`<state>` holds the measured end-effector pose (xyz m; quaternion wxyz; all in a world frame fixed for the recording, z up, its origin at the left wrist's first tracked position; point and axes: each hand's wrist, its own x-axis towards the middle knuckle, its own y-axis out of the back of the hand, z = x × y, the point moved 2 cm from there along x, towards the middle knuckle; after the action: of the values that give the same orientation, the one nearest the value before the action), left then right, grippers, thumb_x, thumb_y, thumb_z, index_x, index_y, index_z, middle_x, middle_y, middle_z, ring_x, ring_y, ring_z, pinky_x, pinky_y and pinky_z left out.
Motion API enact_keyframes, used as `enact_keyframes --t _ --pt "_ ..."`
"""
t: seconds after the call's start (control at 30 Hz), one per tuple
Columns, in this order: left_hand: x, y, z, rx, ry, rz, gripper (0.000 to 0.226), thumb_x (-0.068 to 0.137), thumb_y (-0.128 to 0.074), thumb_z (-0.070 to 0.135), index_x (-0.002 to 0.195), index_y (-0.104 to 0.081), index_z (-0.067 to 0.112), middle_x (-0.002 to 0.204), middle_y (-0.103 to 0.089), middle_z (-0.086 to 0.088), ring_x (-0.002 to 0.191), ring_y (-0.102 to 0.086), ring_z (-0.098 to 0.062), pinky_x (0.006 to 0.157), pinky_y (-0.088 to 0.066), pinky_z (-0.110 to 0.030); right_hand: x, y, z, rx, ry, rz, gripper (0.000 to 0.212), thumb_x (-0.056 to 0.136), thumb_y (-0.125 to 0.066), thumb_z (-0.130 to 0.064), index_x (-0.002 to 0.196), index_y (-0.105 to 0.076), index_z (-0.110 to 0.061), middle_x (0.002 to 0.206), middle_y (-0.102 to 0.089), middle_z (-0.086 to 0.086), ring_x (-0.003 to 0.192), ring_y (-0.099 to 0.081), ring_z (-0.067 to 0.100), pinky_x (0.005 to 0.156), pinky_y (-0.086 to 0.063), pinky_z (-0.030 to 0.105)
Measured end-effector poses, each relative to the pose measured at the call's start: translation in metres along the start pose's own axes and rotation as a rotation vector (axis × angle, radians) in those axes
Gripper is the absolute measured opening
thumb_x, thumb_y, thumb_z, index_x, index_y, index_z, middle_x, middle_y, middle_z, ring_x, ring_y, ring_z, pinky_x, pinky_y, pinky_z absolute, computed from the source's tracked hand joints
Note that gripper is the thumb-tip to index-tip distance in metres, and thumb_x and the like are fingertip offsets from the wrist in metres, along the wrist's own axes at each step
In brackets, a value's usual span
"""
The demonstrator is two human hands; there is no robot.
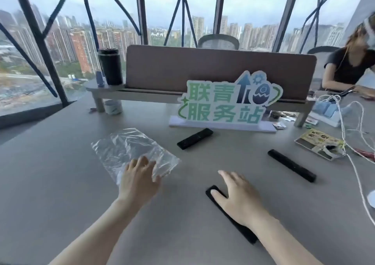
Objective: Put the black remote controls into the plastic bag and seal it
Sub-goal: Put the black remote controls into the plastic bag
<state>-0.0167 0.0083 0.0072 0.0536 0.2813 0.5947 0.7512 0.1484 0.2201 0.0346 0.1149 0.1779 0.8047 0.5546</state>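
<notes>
A clear plastic bag lies flat on the grey table, left of centre. My left hand rests on the bag's near edge, fingers spread. Three black remote controls lie on the table. One remote lies just in front of the sign. A second remote lies at the right. The nearest remote lies under my right hand, which is laid flat over it with fingers apart; whether it grips the remote is unclear.
A green and white sign stands behind the remotes. Behind it stands a raised shelf bearing a black tumbler. White cables and a printed box lie at the right. Another person sits at the far right.
</notes>
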Motion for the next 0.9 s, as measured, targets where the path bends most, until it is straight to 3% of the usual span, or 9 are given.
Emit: enact_keyframes --t 0.1,0.23,0.3,0.37,0.5,0.63,0.73,0.8,0.9 --pt "-0.007 0.011 -0.008 -0.048 0.016 -0.02 0.013 0.081 -0.055 0.02 0.075 -0.066 0.017 0.088 -0.061 -0.004 0.085 -0.062 -0.033 0.065 -0.052 -0.041 -0.024 0.003 0.009 -0.103 -0.147 -0.093 0.052 0.087 -0.045 -0.062 0.117 -0.056 -0.022 0.123 -0.057 -0.004 0.116 -0.054 0.022 0.09 -0.044 0.036" --pt "-0.011 0.025 0.002 -0.11 -0.009 -0.012 0.023 0.092 -0.043 0.022 0.08 -0.062 0.015 0.085 -0.057 -0.008 0.073 -0.062 -0.037 0.061 -0.05 -0.041 -0.046 0.011 0.015 -0.146 -0.227 -0.237 0.041 0.08 -0.049 -0.063 0.071 -0.039 -0.025 0.078 -0.051 -0.007 0.078 -0.052 0.023 0.057 -0.034 0.029" --pt "-0.013 0.031 0.012 -0.145 -0.038 -0.016 0.025 0.094 -0.039 0.028 0.096 -0.063 0.021 0.092 -0.057 -0.008 0.078 -0.062 -0.037 0.061 -0.048 -0.039 -0.053 0.012 0.017 -0.094 -0.228 -0.252 0.039 0.082 -0.051 -0.06 0.075 -0.042 -0.023 0.081 -0.059 -0.004 0.077 -0.058 0.026 0.056 -0.035 0.031" --pt "-0.016 0.036 0.021 -0.2 -0.047 -0.034 0.029 0.095 -0.037 0.031 0.109 -0.062 0.024 0.097 -0.057 -0.008 0.082 -0.061 -0.035 0.064 -0.047 -0.037 -0.056 0.017 0.016 0.224 -0.223 -0.232 0.034 0.086 -0.055 -0.05 0.083 -0.049 -0.017 0.079 -0.071 0.003 0.066 -0.066 0.032 0.05 -0.038 0.029" --pt "-0.021 0.046 0.042 -0.293 -0.08 -0.106 0.031 0.096 -0.038 0.027 0.11 -0.065 0.02 0.1 -0.059 -0.008 0.088 -0.061 -0.032 0.07 -0.049 -0.035 -0.049 0.035 -0.002 0.632 -0.169 -0.29 0.025 0.094 -0.058 -0.038 0.086 -0.058 -0.014 0.064 -0.071 0.005 0.037 -0.052 0.022 0.038 -0.029 0.022" --pt "-0.024 0.058 0.052 -0.277 -0.105 -0.08 0.028 0.095 -0.036 0.027 0.1 -0.063 0.018 0.094 -0.056 -0.007 0.084 -0.059 -0.032 0.062 -0.041 -0.033 -0.021 0.028 -0.045 0.763 -0.194 -0.419 0.012 0.095 -0.057 -0.026 0.092 -0.062 -0.016 0.069 -0.064 0.005 0.039 -0.045 0.013 0.038 -0.024 0.02" --pt "-0.024 0.062 0.045 -0.302 -0.066 -0.031 0.029 0.094 -0.038 0.026 0.099 -0.064 0.016 0.092 -0.059 -0.007 0.084 -0.06 -0.033 0.063 -0.043 -0.034 0.0 0.012 -0.073 1.096 -0.176 -0.456 0.018 0.099 -0.051 -0.017 0.108 -0.065 -0.012 0.088 -0.063 0.011 0.052 -0.055 0.016 0.044 -0.039 0.023" --pt "-0.02 0.063 0.034 -0.331 -0.014 0.019 0.028 0.094 -0.04 0.024 0.098 -0.066 0.014 0.095 -0.063 -0.006 0.086 -0.061 -0.033 0.065 -0.045 -0.035 0.007 0.003 -0.074 1.166 -0.172 -0.376 0.025 0.098 -0.051 -0.011 0.12 -0.063 -0.012 0.101 -0.066 0.014 0.058 -0.061 0.02 0.048 -0.048 0.029" --pt "-0.012 0.063 0.014 -0.333 0.035 0.067 0.027 0.092 -0.041 0.02 0.095 -0.067 0.013 0.098 -0.067 -0.006 0.086 -0.062 -0.031 0.068 -0.049 -0.036 0.016 -0.002 -0.057 0.972 -0.208 -0.092 0.031 0.09 -0.043 0.002 0.096 -0.071 -0.011 0.099 -0.073 0.015 0.051 -0.057 0.018 0.047 -0.045 0.027"
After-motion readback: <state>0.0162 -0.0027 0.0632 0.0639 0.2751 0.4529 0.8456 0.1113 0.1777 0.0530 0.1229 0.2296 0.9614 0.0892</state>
